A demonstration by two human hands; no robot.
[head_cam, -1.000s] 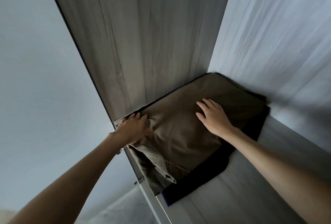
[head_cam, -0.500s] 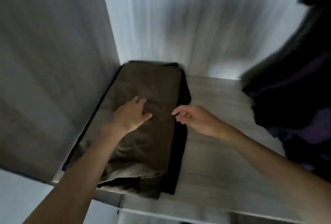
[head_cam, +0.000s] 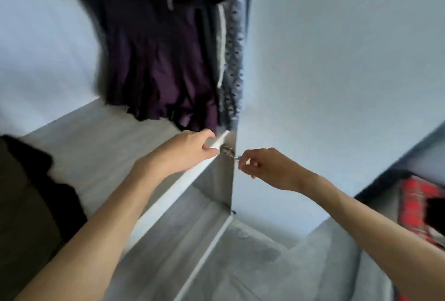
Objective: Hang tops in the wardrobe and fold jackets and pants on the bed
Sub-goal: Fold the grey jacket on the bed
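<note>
Found both grips lifted off the folded olive pants — left lying atop a black garment at the left end of the wardrobe shelf. Found left grip loosely curved, holding nothing, by the shelf's front edge; right grip pinching a small metal fitting at the wardrobe door. Judged the stowing step finished, door work next. Noted matte grey wood-grain shelf, smooth pale door panel, limp pleated purple top hanging above.

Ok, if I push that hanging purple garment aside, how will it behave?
Probably floppy: the purple garment hangs in soft folds with a rippled hem. It looks thin, so likely light, swinging rather than holding shape.
</note>
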